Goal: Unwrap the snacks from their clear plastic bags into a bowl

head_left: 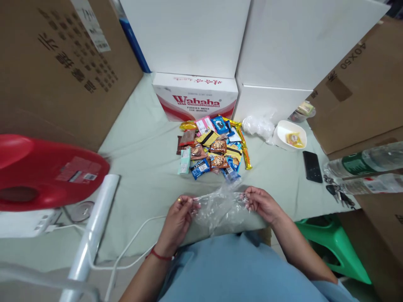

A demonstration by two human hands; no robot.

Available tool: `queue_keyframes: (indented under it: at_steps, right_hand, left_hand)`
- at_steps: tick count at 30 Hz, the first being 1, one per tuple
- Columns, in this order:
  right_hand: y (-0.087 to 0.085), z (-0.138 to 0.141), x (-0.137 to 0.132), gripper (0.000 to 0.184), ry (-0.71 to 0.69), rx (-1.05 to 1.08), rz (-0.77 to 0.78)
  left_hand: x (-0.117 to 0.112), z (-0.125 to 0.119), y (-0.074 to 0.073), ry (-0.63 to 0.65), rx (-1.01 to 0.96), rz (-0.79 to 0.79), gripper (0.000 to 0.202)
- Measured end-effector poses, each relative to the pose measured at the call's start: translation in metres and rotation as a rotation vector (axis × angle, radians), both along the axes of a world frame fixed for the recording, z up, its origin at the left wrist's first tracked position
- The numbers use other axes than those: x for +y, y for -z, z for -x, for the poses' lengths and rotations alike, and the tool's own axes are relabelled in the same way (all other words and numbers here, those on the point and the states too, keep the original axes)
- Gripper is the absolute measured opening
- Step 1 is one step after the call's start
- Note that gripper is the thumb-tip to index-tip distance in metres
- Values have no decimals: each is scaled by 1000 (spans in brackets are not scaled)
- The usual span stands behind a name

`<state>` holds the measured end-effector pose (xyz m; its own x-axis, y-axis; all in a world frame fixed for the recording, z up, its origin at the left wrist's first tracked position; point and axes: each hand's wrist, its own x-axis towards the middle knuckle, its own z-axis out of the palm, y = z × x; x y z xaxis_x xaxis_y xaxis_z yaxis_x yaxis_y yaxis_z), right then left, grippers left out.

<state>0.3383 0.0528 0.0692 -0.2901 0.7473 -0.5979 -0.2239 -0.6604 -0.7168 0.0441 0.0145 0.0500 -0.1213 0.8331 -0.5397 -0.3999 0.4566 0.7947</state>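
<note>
A clear plastic bag (pixel 220 207) is stretched between my two hands at the table's front edge. My left hand (pixel 180 216) is closed on its left side, thumb and fingers pinching the film. On the other side my right hand (pixel 260 203) pinches the bag's right edge. Just beyond the bag lies a heap of small wrapped snacks (pixel 217 153), in blue, brown, yellow, pink and green packets. The bag's far end reaches close to the nearest blue packets.
Behind the heap stands a Wahaha carton (pixel 197 98). To the right are crumpled plastic (pixel 260 128), a white bowl (pixel 280 136) with a yellow packet, a phone (pixel 312 167), keys (pixel 340 195) and bottles (pixel 362 163). A red object (pixel 50 172) and white cable (pixel 126 247) occupy the left.
</note>
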Motion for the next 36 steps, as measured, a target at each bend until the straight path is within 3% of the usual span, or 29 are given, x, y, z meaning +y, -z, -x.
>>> queue_keyframes:
  at_steps: [4,7,11,14,19,23,27,31,32,35,36]
  right_hand:
    - [11,-11,3,32,-74,-163,-87]
    - [13,-12,5,31,-167,-240,-206]
    - [7,-4,9,33,-287,-236,-373]
    - [1,5,11,35,-341,-177,-420]
    - [3,2,8,35,-345,-202,-499]
    - [13,-32,2,40,-345,-343,-477]
    - [0,-62,7,44,-528,-527,-513]
    - [-13,-34,23,88,-613,-715,-810]
    - [-10,-20,26,87,-609,-747,-859]
    - [11,15,34,39,-464,-772,-853]
    - [18,21,37,34,-382,-753,-809]
  left_hand:
    - [-18,27,14,104,512,-41,41]
    - [-24,36,12,239,900,-219,46]
    - [-12,25,3,504,1043,-582,72]
    - [5,8,7,614,1076,-664,78]
    - [21,-12,21,510,1118,-480,28]
    - [20,-12,23,316,1069,-318,30]
    - [19,-18,23,267,1025,-311,34]
    - [18,-31,22,261,973,-317,37]
    - [18,-34,21,262,964,-320,37]
    - [16,-33,18,243,931,-337,38]
    - [15,-30,17,222,929,-335,38]
